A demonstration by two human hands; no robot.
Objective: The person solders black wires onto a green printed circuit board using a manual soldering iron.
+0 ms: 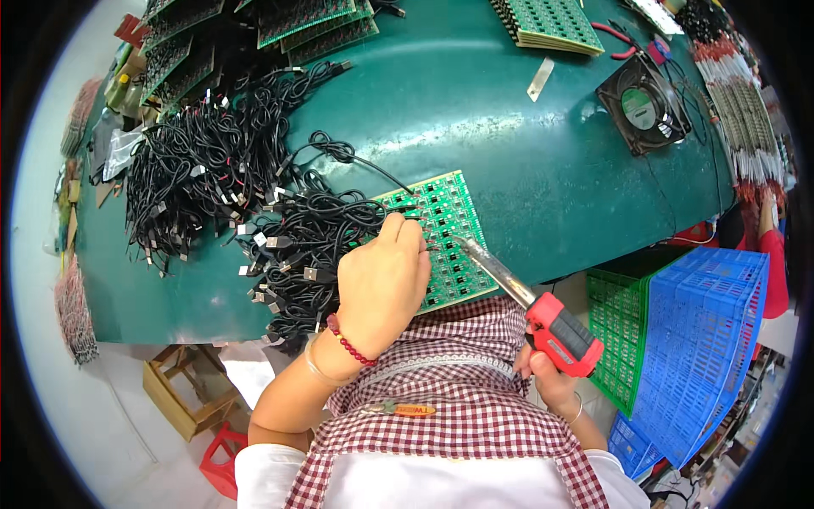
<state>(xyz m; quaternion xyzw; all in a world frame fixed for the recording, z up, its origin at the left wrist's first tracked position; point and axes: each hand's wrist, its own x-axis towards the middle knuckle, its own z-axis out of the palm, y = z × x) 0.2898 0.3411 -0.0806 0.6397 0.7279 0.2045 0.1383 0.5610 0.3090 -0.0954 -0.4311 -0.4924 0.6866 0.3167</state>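
Note:
A green circuit board panel [462, 199] with rows of small black parts lies at the table's near edge. My left hand [386, 276] is over its left side, thumb and fingers pinched together at what looks like a black USB cable's wire end; the fingertips partly hide it. My right hand [549, 382] grips a soldering iron [564, 335] with a red and black handle. Its metal tip slants up-left, over the middle of the panel and close to my left fingertips. One black cable [381, 170] runs onto the panel's upper left edge.
Heaps of black USB cables [203, 161] cover the left of the green table [543, 178]. Panel stacks [551, 24] stand at the far side. A black fan [644, 106] and red-handled pliers [617, 38] are at right. Blue crates [699, 331] and a green crate [617, 331] stand beside me.

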